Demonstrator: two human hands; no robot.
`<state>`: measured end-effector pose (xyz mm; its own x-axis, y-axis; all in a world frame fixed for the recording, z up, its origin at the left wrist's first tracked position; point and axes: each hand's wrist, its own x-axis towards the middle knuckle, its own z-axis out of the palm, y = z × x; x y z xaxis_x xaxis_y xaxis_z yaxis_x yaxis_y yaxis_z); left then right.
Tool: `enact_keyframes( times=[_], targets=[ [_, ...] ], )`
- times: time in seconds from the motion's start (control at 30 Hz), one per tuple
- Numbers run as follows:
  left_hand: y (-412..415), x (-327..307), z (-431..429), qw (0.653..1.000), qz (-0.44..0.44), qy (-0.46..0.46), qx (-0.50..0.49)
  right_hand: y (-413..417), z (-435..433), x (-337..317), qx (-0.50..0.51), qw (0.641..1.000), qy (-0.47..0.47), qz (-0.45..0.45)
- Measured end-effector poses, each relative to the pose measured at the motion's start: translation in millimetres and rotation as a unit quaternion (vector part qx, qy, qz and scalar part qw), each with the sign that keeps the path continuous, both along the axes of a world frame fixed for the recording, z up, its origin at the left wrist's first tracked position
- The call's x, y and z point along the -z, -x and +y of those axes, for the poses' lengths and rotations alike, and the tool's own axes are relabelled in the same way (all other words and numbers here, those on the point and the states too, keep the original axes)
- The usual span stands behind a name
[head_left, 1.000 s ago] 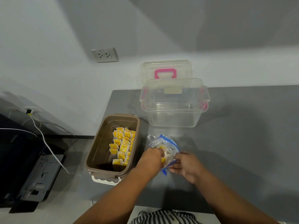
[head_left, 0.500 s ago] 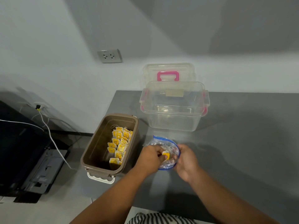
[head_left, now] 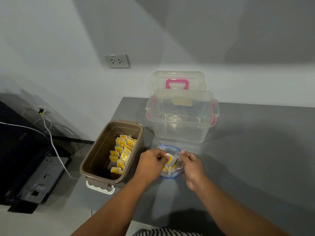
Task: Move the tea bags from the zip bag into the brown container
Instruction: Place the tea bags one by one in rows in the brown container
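The clear zip bag (head_left: 172,150) with a blue rim lies open on the grey table between my hands. My left hand (head_left: 150,162) pinches a white and yellow tea bag (head_left: 171,161) at the bag's mouth. My right hand (head_left: 193,165) grips the bag's right edge and holds it open. More tea bags lie inside the bag, partly hidden. To the left stands the brown container (head_left: 97,155), open, with several yellow tea bags (head_left: 122,152) lined up along its right side.
A clear plastic box (head_left: 182,132) with pink latches stands behind the zip bag, its lid (head_left: 178,80) leaning on the wall. The table's left edge runs just beside the brown container. A wall socket (head_left: 117,61) and a white cable (head_left: 54,147) are at left.
My left hand has drawn a tea bag up out of the zip bag's mouth. My right hand has spread the bag open from its right side.
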<state>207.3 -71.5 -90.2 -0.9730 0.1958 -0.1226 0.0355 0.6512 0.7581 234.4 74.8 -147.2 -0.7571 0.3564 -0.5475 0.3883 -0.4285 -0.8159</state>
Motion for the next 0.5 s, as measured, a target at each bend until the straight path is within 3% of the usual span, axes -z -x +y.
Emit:
enact_keyframes(
  times=[0.3,0.5],
  targets=[
    [11.2,-39.8,-11.0,0.994,0.054,0.02,0.089,1.3,-14.8,1.7,0.006,0.999,-0.049,0.009],
    [31.1,-89.0,-56.3,0.972,0.163,0.083,0.146,3.6,-33.9,2.4,0.007,0.999,-0.033,-0.005]
  ],
)
